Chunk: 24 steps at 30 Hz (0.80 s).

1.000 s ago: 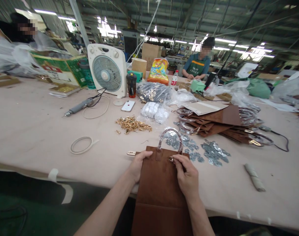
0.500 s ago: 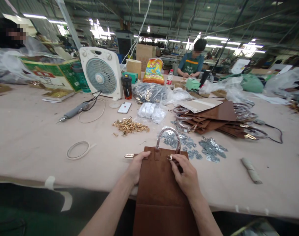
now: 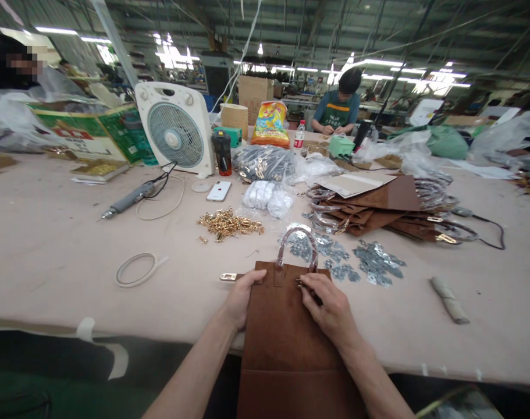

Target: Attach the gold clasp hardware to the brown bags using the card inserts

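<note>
A brown suede bag (image 3: 282,326) lies flat over the near table edge, its wrapped handle (image 3: 296,244) arching away from me. My left hand (image 3: 242,294) grips the bag's upper left corner, beside a gold strap end (image 3: 228,277) sticking out to the left. My right hand (image 3: 328,305) rests on the bag's upper right, fingers pinched on a small gold fitting (image 3: 300,283) near the handle base. Gold clasps (image 3: 230,222) are heaped beyond the bag. Grey metal plates (image 3: 369,262) are scattered to the right.
A stack of brown bags (image 3: 387,218) lies at right, a rolled cloth (image 3: 449,299) near the edge. A white fan (image 3: 175,131), electric screwdriver (image 3: 127,201), phone (image 3: 219,190), tape ring (image 3: 134,269) and plastic bags of parts (image 3: 269,166) lie further back. A person (image 3: 341,110) works across the table.
Both hands stay on the bag's top; the right fingers have shifted slightly over the gold fitting. The camera view has drifted a little.
</note>
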### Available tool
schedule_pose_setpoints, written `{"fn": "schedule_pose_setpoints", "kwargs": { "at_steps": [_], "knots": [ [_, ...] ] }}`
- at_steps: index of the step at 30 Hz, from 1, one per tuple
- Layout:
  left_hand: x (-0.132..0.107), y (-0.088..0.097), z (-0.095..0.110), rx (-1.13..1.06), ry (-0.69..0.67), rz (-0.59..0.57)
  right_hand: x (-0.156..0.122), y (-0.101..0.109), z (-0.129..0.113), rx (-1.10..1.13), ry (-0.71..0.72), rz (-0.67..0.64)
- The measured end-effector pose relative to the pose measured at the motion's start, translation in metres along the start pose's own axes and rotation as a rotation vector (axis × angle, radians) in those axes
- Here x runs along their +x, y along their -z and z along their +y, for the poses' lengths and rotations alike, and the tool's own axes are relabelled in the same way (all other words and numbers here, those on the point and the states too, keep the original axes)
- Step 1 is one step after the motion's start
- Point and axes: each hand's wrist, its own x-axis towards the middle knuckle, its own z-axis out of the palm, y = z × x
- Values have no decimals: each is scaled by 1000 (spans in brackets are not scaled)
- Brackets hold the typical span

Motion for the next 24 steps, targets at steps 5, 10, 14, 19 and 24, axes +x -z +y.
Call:
{"fn": "schedule_pose_setpoints", "kwargs": {
  "at_steps": [5,10,14,19,24],
  "knots": [
    [-2,-2,0,16,-11,-7,4,1,-4,-9,11,-15],
    [-3,-4,0,25,-19,-3,3,1,-9,-13,1,-47],
    [-2,-6,-1,22,-33,18,0,-1,-11,-37,-22,-26],
    [-2,-5,0,27,-27,20,5,2,-14,-26,-49,-117],
    [-1,-3,0,40,-24,32,10,2,-19,-11,-84,-139]
  ]
}}
